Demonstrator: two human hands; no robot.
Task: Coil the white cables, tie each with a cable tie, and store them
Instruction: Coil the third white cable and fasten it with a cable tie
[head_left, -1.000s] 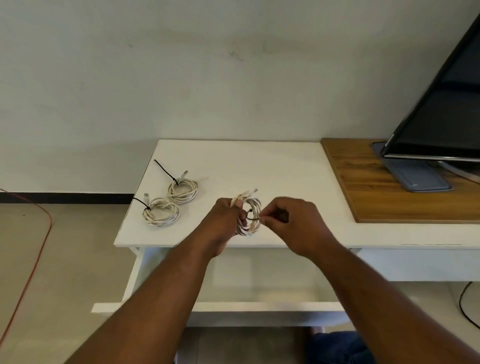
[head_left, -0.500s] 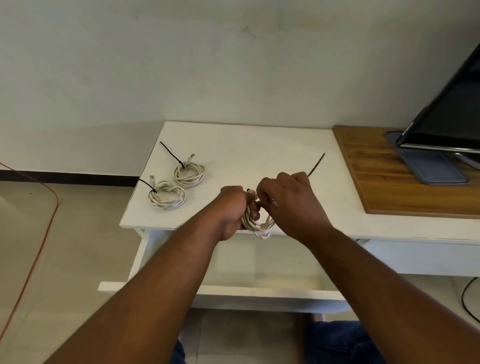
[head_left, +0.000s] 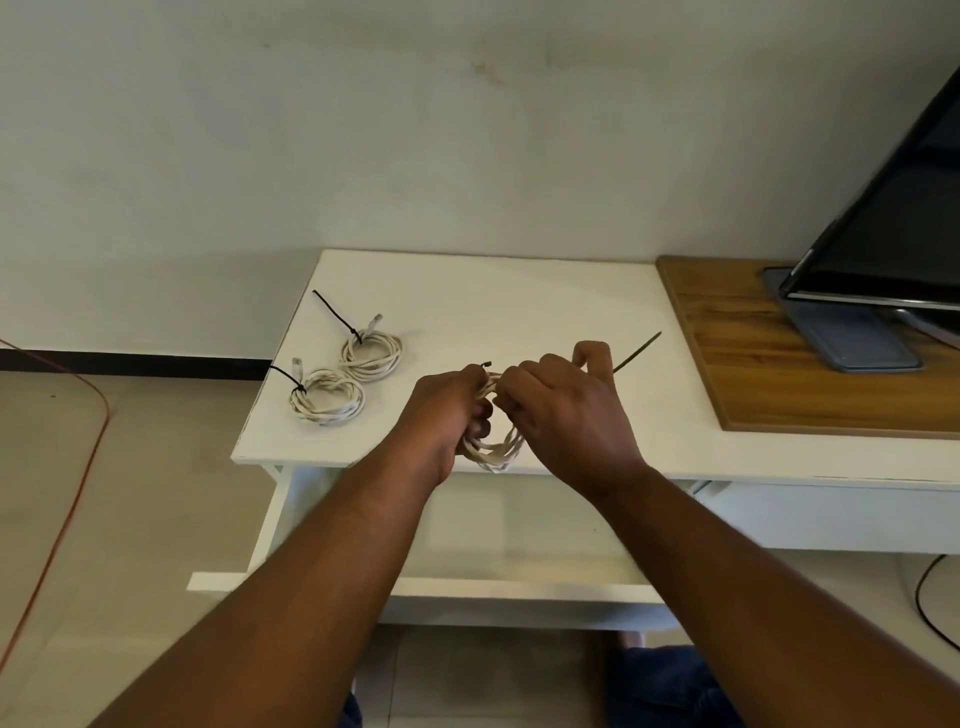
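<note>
Nearest the camera, a strip of dark blue trousers (head_left: 670, 686) showed at the bottom edge. Just beyond it a white drawer (head_left: 519, 590) stood pulled open beneath the white counter (head_left: 519, 301). Both bare forearms reached over the drawer to the counter's front edge.

There the left hand (head_left: 447, 410) gripped a coil of white cable (head_left: 493, 449), fingers curled round its left side. The coil's lower loops hung over the counter's front edge. The right hand (head_left: 566, 415) was closed too, its fingers curled at the coil's top on a black cable tie (head_left: 639, 351). The tie's thin tail stuck out past that hand, up and to the right.

Farther left on the counter lay two more white cable coils, flat and touching each other. The nearer coil (head_left: 327, 400) and the farther coil (head_left: 373, 353) each carried a black tie with its tail pointing up and left.

To the right, a brown wooden board (head_left: 753, 374) lay on the counter. On it stood the grey base (head_left: 852, 340) of a black flat monitor (head_left: 893, 234). A thin red cord (head_left: 78, 467) ran across the beige floor on the left. A plain pale wall (head_left: 415, 130) rose behind the counter.
</note>
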